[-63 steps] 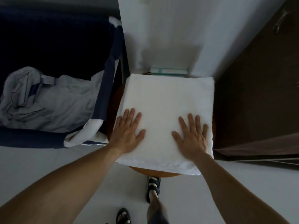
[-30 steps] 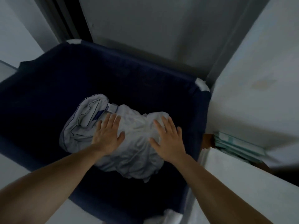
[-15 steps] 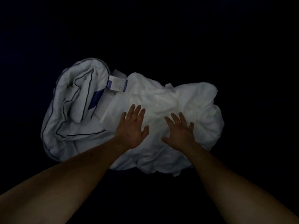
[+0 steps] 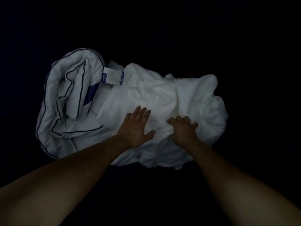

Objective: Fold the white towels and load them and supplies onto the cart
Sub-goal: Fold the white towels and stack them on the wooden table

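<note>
A crumpled white towel [image 4: 164, 97] lies in a heap in the middle of the view, on a very dark surface [image 4: 146, 30] that fills the rest of the frame. The light is too dim to tell what that surface is.

The left hand [image 4: 136, 128] rests palm down on the near left part of the towel. Its fingers [image 4: 141, 113] are straight and slightly spread, pointing away from the person, and the thumb sticks out to the right. The right hand [image 4: 184, 130] is just to the right of it, close but not touching. Its fingers [image 4: 179, 119] are curled down into the cloth and grip a bunched fold of the towel, which puckers between the knuckles. Both bare forearms come in from the near edge, the left forearm [image 4: 65, 175] from the lower left and the right forearm [image 4: 231, 173] from the lower right.

Touching the towel on its left is a second white cloth [image 4: 68, 121], trimmed with thin dark piping that runs in loops along its folds. The towel overlaps its right edge. A small printed label [image 4: 114, 77] with blue borders sits at the far side where the two cloths meet, and a blue patch [image 4: 89, 95] shows just below it. The print on the label is too small to read. The far right part of the towel bulges up in soft, loose folds.
</note>
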